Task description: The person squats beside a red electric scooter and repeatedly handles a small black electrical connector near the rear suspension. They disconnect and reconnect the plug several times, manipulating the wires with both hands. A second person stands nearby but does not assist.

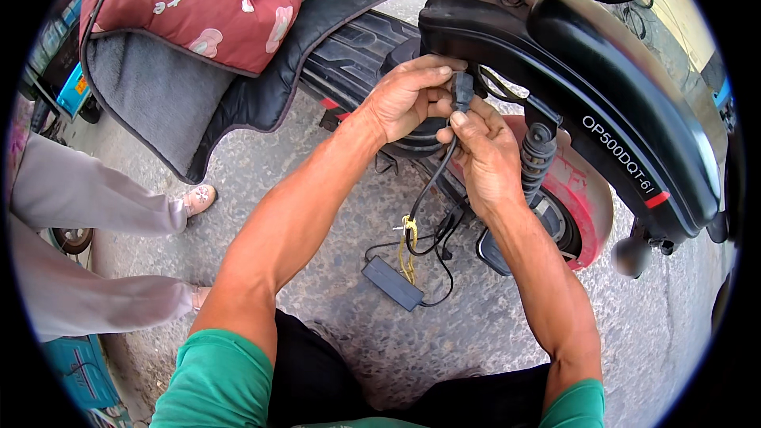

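A black plug (462,92) on a dark cable sits between my two hands, just below the black body of an electric scooter (547,63). My left hand (404,99) has thumb and forefinger closed at the plug's upper end. My right hand (483,150) grips the plug's lower end and cable, thumb on top. The cable runs down through a yellow cord (407,257) to a black charger brick (392,282) lying on the speckled ground.
Behind are the scooter's footboard (353,55), a red padded cover (190,0), a coiled spring (537,158) and pink rear wheel (587,214). At left another person's legs (95,190) stand near a blue vehicle part (79,372).
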`<action>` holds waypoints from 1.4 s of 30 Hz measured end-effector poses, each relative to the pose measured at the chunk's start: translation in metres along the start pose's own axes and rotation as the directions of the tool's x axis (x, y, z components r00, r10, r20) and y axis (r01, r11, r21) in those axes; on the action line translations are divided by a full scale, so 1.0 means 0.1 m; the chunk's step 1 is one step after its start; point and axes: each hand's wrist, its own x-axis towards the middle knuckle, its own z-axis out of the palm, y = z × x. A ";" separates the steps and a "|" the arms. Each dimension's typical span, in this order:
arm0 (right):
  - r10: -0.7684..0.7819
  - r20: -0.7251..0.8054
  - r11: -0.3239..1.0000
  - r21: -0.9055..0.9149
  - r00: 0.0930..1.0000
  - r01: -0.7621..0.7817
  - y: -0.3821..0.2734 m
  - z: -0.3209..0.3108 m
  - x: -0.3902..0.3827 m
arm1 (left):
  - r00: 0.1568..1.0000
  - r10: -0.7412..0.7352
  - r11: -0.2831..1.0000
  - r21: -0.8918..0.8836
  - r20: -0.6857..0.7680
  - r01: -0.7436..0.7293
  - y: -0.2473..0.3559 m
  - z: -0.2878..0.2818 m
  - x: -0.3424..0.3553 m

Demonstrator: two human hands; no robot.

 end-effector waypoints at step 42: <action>0.158 -0.051 0.987 -0.031 0.986 -0.160 0.13 0.03 -0.15 | 0.958 -0.230 0.852 0.441 -0.170 0.283 -0.13 0.04 -0.21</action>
